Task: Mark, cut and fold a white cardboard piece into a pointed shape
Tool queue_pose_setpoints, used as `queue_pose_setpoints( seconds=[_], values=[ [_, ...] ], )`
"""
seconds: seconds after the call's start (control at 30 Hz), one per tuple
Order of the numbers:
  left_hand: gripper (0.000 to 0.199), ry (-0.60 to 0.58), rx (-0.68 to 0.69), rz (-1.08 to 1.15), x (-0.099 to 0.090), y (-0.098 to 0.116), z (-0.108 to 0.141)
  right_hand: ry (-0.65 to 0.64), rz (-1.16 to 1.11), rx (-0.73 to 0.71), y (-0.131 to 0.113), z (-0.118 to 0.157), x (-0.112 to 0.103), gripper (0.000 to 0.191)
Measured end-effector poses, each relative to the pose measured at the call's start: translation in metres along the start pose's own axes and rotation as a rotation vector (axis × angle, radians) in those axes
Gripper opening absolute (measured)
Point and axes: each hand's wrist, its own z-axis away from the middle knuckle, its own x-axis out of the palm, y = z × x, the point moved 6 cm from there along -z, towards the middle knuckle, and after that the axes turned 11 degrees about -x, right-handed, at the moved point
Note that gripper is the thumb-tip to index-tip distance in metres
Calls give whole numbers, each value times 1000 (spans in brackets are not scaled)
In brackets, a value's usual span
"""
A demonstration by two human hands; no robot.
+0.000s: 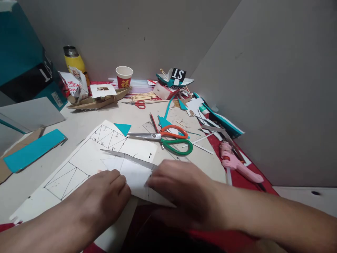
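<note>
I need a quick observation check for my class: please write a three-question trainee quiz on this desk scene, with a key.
1. Multiple choice: What colours are the handles of the large metal scissors?
A) Both orange
B) One orange, one green
C) Both green

2. True or false: The flat white sheet with dark ruled lines shows shapes divided into triangles.

3. Fill the gap, two words: The pink plastic glue gun lies nearer the person's ____.

Key: 1. B; 2. True; 3. right hand.
</note>
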Motion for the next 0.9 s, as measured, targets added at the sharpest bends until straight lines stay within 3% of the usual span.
queue_pose_setpoints(
  seconds=[0.1, 0.17, 0.3, 0.4, 0.5, 0.6, 0.7, 0.9],
  values=[
    [32, -5, 25, 36, 2, 0, 2, -136, 209, -6, -15, 0, 24, 23],
    [31, 2, 60, 37, 0, -2, 2, -161, 292, 43, -12, -2, 36, 6],
    [24, -61, 52, 171, -3, -15, -5, -214, 204, 123, 2, -2, 44, 10],
    [20, -73, -4, 283, -8, -27, -10, -187, 117, 189, 9, 0, 39, 9],
    [16, 27, -41, 204, -17, -34, -14, -170, 81, 213, 11, 2, 37, 10],
    [49, 138, -16, 47, -24, -38, -15, -150, 85, 202, 11, 4, 39, 12],
    [65, 81, 19, 97, -21, -44, -17, -110, 62, 180, 10, 7, 40, 11],
    [40, -62, -27, 293, -13, -55, -16, 18, 174, 211, 9, 8, 28, 14]
  ],
)
